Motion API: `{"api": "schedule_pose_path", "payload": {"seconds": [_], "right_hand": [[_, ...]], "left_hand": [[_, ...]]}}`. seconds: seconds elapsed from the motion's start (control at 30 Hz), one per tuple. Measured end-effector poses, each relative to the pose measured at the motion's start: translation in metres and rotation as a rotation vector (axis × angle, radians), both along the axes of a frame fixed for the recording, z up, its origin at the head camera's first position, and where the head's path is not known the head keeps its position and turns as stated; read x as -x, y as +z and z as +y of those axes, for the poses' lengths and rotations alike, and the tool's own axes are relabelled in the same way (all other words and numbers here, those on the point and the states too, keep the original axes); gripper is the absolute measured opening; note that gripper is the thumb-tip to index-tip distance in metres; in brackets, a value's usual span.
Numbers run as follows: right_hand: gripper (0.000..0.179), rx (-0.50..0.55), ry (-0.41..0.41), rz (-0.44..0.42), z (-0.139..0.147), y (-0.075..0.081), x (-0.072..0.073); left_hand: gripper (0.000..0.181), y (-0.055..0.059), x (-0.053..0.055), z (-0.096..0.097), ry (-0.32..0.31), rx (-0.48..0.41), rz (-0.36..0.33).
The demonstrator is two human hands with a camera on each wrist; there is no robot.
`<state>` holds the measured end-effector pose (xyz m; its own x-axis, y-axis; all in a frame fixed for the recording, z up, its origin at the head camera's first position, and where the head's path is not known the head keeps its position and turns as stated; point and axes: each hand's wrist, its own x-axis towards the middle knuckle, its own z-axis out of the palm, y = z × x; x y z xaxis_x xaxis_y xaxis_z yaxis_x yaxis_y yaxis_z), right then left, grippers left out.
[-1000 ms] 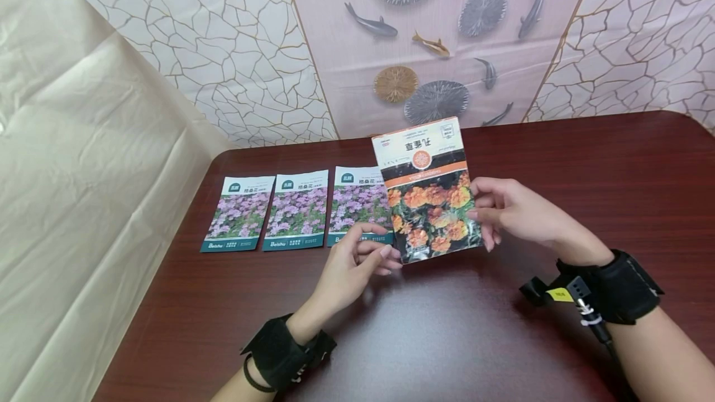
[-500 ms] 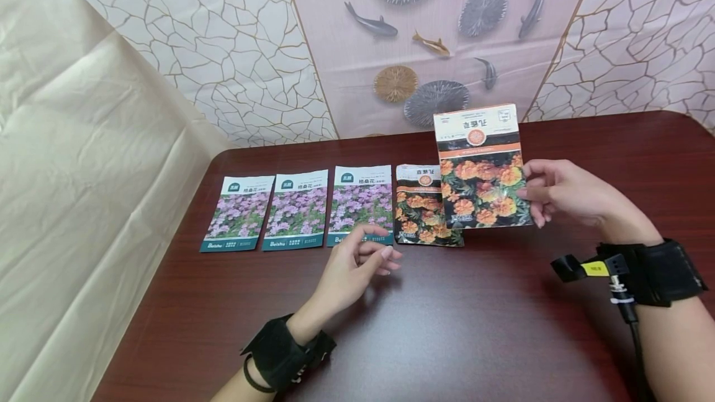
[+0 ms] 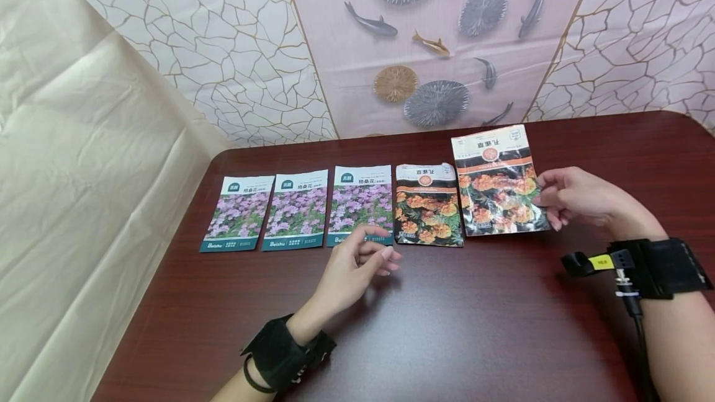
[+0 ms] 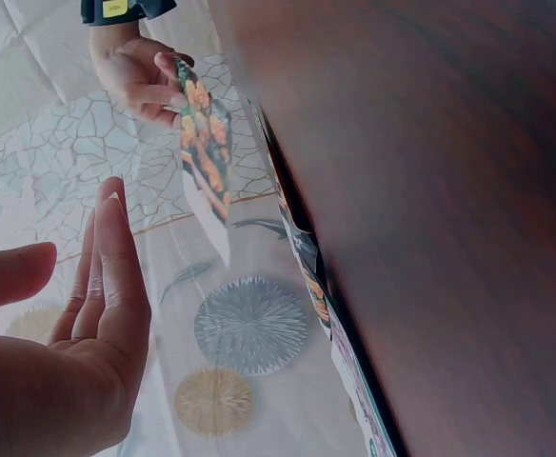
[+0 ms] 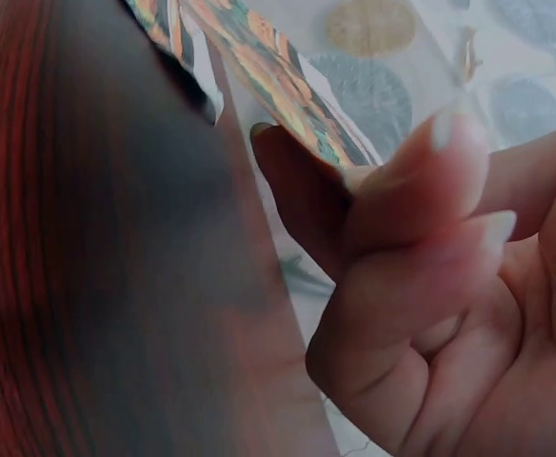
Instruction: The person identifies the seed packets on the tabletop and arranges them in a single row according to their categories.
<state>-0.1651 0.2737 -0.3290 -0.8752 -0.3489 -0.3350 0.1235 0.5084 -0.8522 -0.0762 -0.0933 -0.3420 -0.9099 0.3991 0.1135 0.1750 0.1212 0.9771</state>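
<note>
My right hand point(image 3: 575, 196) pinches the right edge of an orange marigold seed packet point(image 3: 499, 188), its lettering upside down from my side. In the left wrist view that packet point(image 4: 205, 143) stands off the table, tilted. Just left of it another marigold seed packet point(image 3: 428, 219) lies flat on the table. My left hand point(image 3: 352, 265) hovers with loosely bent fingers and holds nothing, near the lower edge of a purple-flower seed packet point(image 3: 362, 203). Its fingertips overlap that packet's corner in the head view.
Two more purple-flower packets, the middle one point(image 3: 296, 213) and the leftmost one point(image 3: 237, 216), lie in the same row. The dark red wooden table point(image 3: 447, 315) meets a patterned cloth backdrop point(image 3: 357, 104) behind and a pale cloth point(image 3: 100, 172) at left.
My right hand has carried the held marigold packet rightward off the other marigold packet, then lowered it toward the table. My left hand has let go of the packets and stayed in place.
</note>
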Motion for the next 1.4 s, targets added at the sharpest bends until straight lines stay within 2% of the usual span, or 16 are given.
{"api": "schedule_pose_path", "payload": {"seconds": [0.2,0.43,0.57,0.77,1.0,1.07,1.3,1.4], "right_hand": [[0.011,-0.012,0.011,-0.048,0.005,-0.005,0.002],[0.012,0.002,0.010,-0.121,0.006,-0.008,0.005],[0.013,-0.002,-0.011,-0.156,0.006,-0.009,0.005],[0.014,-0.024,-0.022,-0.193,0.007,-0.012,0.006],[0.014,-0.068,-0.032,-0.220,0.006,-0.015,0.008],[0.014,-0.075,-0.029,-0.217,0.006,-0.016,0.008],[0.015,-0.107,-0.025,-0.205,0.007,-0.017,0.007],[0.013,-0.118,-0.020,-0.199,0.009,-0.017,0.007]], "left_hand": [[0.024,0.003,-0.001,0.001,0.003,0.001,-0.029],[0.023,0.027,-0.010,0.004,0.005,0.018,-0.026],[0.023,0.029,-0.011,0.005,0.011,0.028,-0.033],[0.023,0.029,-0.011,0.004,0.007,0.032,-0.031],[0.024,0.001,-0.001,0.001,0.010,0.039,-0.003],[0.024,0.005,-0.002,0.002,0.012,0.039,-0.017],[0.023,0.027,-0.010,0.005,0.010,0.057,-0.026],[0.023,0.029,-0.011,0.005,0.012,0.060,-0.030]]}}
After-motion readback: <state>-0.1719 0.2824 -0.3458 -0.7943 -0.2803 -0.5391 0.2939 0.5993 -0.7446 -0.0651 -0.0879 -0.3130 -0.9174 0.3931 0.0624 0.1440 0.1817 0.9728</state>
